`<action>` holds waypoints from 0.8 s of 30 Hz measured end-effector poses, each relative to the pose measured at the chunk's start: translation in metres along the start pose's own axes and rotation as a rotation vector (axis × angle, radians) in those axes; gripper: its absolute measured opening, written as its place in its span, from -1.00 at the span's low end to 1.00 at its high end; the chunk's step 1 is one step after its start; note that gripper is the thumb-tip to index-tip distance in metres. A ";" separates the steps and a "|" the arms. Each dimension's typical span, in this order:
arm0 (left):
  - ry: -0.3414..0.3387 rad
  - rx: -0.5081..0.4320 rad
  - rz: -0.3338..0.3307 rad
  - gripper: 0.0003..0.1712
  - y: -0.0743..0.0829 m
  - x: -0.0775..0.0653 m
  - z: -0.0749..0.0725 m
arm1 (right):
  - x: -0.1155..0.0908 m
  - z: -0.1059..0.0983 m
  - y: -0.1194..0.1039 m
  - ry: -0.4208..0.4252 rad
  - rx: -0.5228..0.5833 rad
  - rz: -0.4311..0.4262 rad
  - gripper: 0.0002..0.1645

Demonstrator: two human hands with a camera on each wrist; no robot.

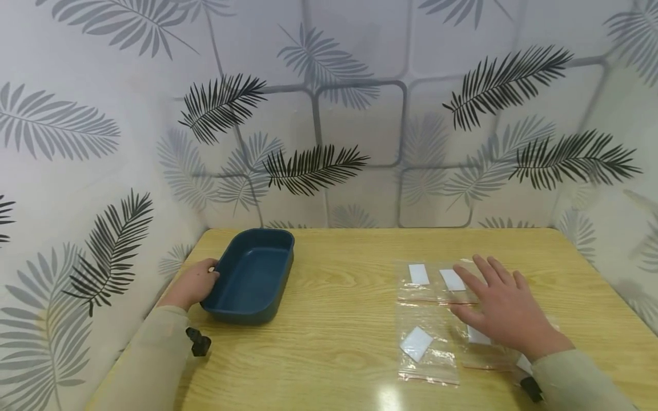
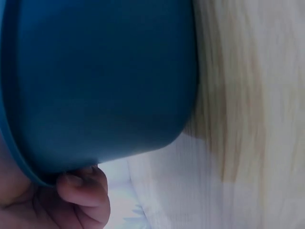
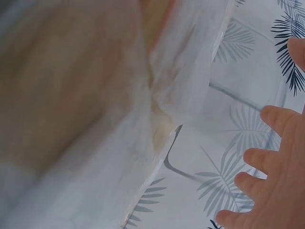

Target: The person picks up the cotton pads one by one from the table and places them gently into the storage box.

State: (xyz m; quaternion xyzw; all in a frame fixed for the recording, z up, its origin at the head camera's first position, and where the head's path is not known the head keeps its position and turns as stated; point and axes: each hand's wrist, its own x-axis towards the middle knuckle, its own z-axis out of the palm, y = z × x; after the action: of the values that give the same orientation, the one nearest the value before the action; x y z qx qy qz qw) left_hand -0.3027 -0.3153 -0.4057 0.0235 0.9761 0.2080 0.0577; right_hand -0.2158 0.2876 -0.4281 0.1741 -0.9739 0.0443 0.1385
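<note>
My left hand (image 1: 194,283) grips the left side rim of a dark blue, rounded rectangular plastic bin (image 1: 249,282) at the table's left. In the left wrist view, curled fingers (image 2: 83,191) lie against the outside of the bin's wall (image 2: 105,90). Over on the right, my right hand (image 1: 501,314) spreads its fingers above several clear zip bags, partly covering them. White slips show in the bags, one in the lower left bag (image 1: 437,359) and another in the upper left bag (image 1: 411,294). Up close, the right wrist view has blurred clear plastic (image 3: 95,143) beside spread fingers (image 3: 269,162).
The light wood table (image 1: 334,331) extends between the bin and the bags. Leaf-patterned wall covering (image 1: 360,188) encloses its back and both sides. Small black devices sit at the left wrist (image 1: 198,342) and right wrist (image 1: 531,389).
</note>
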 end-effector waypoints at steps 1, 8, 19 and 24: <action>-0.007 -0.020 0.006 -0.51 0.003 -0.001 0.002 | 0.000 0.000 -0.001 -0.002 0.000 -0.001 -0.03; -0.055 -0.136 0.049 -0.51 0.026 -0.009 0.016 | -0.001 0.002 -0.001 -0.002 0.001 -0.007 -0.03; -0.160 -0.406 0.061 -0.51 0.057 -0.017 0.044 | -0.003 0.001 -0.004 0.003 -0.001 -0.017 -0.06; -0.208 -0.527 0.055 -0.52 0.073 -0.023 0.054 | -0.003 0.001 -0.005 -0.010 0.005 -0.014 -0.05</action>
State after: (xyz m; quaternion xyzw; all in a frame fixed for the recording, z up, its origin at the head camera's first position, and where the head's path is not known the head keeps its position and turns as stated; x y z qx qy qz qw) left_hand -0.2714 -0.2289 -0.4225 0.0555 0.8762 0.4525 0.1562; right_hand -0.2120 0.2836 -0.4299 0.1815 -0.9733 0.0450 0.1334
